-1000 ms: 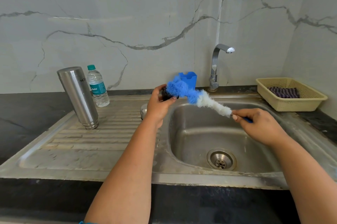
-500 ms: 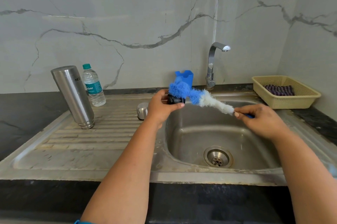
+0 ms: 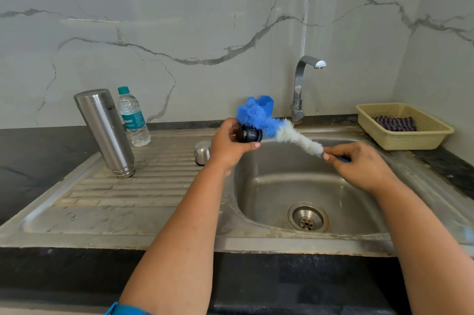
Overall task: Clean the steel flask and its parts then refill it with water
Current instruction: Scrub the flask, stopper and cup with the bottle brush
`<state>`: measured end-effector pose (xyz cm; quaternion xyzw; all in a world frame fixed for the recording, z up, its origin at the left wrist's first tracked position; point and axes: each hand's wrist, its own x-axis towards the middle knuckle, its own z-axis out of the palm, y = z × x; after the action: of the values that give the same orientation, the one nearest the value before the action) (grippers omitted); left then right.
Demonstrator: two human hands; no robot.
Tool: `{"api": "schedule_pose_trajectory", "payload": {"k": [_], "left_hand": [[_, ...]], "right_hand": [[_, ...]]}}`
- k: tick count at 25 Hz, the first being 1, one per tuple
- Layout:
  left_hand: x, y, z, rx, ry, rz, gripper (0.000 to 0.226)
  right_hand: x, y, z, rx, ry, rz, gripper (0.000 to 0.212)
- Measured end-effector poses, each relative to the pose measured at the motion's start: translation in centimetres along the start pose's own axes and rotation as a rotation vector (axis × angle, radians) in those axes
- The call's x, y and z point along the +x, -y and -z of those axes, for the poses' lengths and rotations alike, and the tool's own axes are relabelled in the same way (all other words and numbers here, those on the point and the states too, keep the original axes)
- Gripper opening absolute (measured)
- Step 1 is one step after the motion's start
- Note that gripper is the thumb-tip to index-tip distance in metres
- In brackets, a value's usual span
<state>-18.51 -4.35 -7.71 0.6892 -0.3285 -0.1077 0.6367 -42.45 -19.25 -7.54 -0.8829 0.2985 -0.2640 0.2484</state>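
Observation:
The steel flask (image 3: 105, 132) stands upside down on the drainboard at the left. Its steel cap (image 3: 202, 152) rests on the drainboard beside the basin. My left hand (image 3: 228, 146) grips the flask's black stopper (image 3: 249, 134) above the basin's left rim. My right hand (image 3: 359, 167) pinches the blue handle of a bottle brush (image 3: 279, 128). The brush's blue bristle tip presses onto the top of the stopper, and its white bristles run down toward my right hand.
A steel sink (image 3: 302, 186) with a drain lies below my hands; the tap (image 3: 302, 83) rises behind it. A plastic water bottle (image 3: 133, 117) stands behind the flask. A blue holder (image 3: 264, 103) sits by the wall. A cream basket (image 3: 402, 127) with a cloth is at right.
The brush tip has slid a little across the stopper while both hands keep their grip. The camera has shifted slightly; flask and cap stay in place.

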Motion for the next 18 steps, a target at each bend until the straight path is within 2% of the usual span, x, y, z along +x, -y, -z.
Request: {"api": "schedule_pose_trajectory", "payload": {"k": [2,4,7,12,18], "left_hand": [[0.4,0.1,0.9,-0.058,-0.092,0.025,0.063],[0.5,0.2,1.4,-0.083,-0.116,0.024,0.063],[0.0,0.2,0.5,-0.052,-0.018,0.008,0.063],[0.3,-0.5,0.8,-0.416,0.051,0.095,0.043],[0.2,-0.1,0.6,-0.301,0.119,0.079,0.051]], "right_hand": [[-0.2,-0.3,0.4,0.032,0.057,-0.006,0.022],[-0.2,-0.5,0.5,0.005,0.048,-0.017,0.023],[0.0,-0.1,0.2,-0.049,-0.049,-0.013,0.025],[-0.5,-0.1,1.1,0.018,-0.047,-0.001,0.024],[0.0,-0.2,0.5,-0.048,-0.019,-0.043,0.024]]}}
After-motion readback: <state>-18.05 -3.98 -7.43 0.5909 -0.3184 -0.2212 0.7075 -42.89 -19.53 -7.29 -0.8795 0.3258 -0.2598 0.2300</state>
